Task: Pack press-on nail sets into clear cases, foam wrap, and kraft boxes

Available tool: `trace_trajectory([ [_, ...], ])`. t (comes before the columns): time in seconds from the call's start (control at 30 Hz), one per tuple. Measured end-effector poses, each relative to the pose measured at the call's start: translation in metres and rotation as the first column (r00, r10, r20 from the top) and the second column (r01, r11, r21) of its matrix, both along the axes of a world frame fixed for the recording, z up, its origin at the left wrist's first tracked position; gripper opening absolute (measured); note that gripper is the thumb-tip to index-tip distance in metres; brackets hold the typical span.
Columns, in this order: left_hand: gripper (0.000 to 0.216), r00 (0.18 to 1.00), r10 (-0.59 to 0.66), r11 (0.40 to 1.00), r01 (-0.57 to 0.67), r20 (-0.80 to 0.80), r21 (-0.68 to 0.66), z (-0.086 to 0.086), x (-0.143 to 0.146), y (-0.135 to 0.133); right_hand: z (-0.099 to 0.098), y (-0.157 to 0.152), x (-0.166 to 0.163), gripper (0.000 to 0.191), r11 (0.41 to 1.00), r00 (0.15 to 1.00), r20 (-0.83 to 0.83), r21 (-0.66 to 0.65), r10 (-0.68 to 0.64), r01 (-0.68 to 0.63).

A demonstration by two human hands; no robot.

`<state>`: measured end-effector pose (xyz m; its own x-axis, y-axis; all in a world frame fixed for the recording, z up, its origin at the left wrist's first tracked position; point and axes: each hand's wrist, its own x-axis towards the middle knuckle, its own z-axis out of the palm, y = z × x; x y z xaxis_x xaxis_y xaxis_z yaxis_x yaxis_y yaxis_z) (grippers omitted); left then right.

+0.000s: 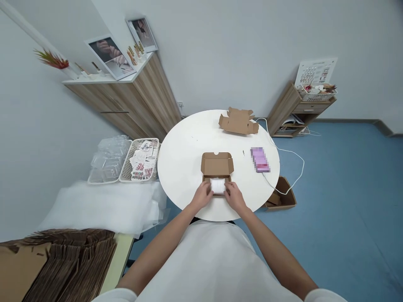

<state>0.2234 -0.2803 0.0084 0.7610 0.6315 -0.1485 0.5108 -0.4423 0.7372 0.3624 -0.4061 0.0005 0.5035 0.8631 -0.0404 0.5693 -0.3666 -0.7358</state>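
A small brown cardboard box lies open on the round white table, its lid tilted back away from me. A white foam-wrapped packet sits in the box's tray. My left hand grips the packet's left end with curled fingers. My right hand holds its right end the same way. Both hands rest at the near edge of the table.
A flat unfolded carton lies at the table's far side, a pink phone with a white cable to the right. Left stand a white basket of cards, clear plastic trays, foam sheets and stacked flat cartons. A brown box sits on the floor.
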Motion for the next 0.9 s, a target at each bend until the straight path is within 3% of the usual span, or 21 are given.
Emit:
trace_trajectory([
  [0.1, 0.042, 0.964, 0.256, 0.960, -0.245, 0.067, -0.135, 0.005, -0.006, 0.024, 0.005, -0.001, 0.030, 0.037, 0.980, 0.968, -0.161, 0.018, -0.193, 0.198],
  [0.17, 0.051, 0.915, 0.404, 0.860, -0.381, -0.004, -0.338, 0.009, -0.004, 0.042, 0.008, 0.004, 0.053, 0.043, 0.953, 0.863, -0.409, -0.072, -0.297, 0.294],
  [0.27, 0.058, 0.896, 0.439, 0.705, -0.394, -0.074, -0.590, 0.015, 0.006, 0.059, 0.011, 0.020, 0.077, 0.042, 0.959, 0.609, -0.747, -0.142, -0.267, 0.246],
  [0.33, 0.056, 0.907, 0.418, 0.673, -0.346, -0.049, -0.654, 0.017, 0.015, 0.061, 0.014, 0.032, 0.082, 0.042, 0.964, 0.527, -0.814, -0.145, -0.245, 0.225],
  [0.4, 0.051, 0.908, 0.418, 0.676, -0.314, -0.004, -0.667, 0.019, 0.022, 0.059, 0.018, 0.042, 0.081, 0.043, 0.968, 0.535, -0.813, -0.130, -0.228, 0.215],
  [0.57, 0.037, 0.880, 0.466, 0.730, -0.324, 0.092, -0.602, 0.025, 0.027, 0.054, 0.028, 0.050, 0.073, 0.043, 0.977, 0.658, -0.741, 0.007, -0.137, 0.212],
  [0.7, 0.032, 0.915, 0.378, 0.817, -0.257, 0.142, -0.515, 0.024, 0.017, 0.053, 0.024, 0.038, 0.069, 0.046, 0.989, 0.775, -0.627, 0.048, -0.082, 0.143],
  [0.77, 0.037, 0.928, 0.343, 0.862, -0.247, 0.149, -0.442, 0.019, 0.011, 0.051, 0.018, 0.030, 0.066, 0.048, 0.987, 0.852, -0.508, 0.022, -0.126, 0.159],
  [0.9, 0.050, 0.966, 0.239, 0.923, -0.196, 0.095, -0.330, 0.011, -0.003, 0.044, 0.007, 0.017, 0.059, 0.051, 0.999, 0.900, -0.433, 0.005, -0.044, 0.052],
])
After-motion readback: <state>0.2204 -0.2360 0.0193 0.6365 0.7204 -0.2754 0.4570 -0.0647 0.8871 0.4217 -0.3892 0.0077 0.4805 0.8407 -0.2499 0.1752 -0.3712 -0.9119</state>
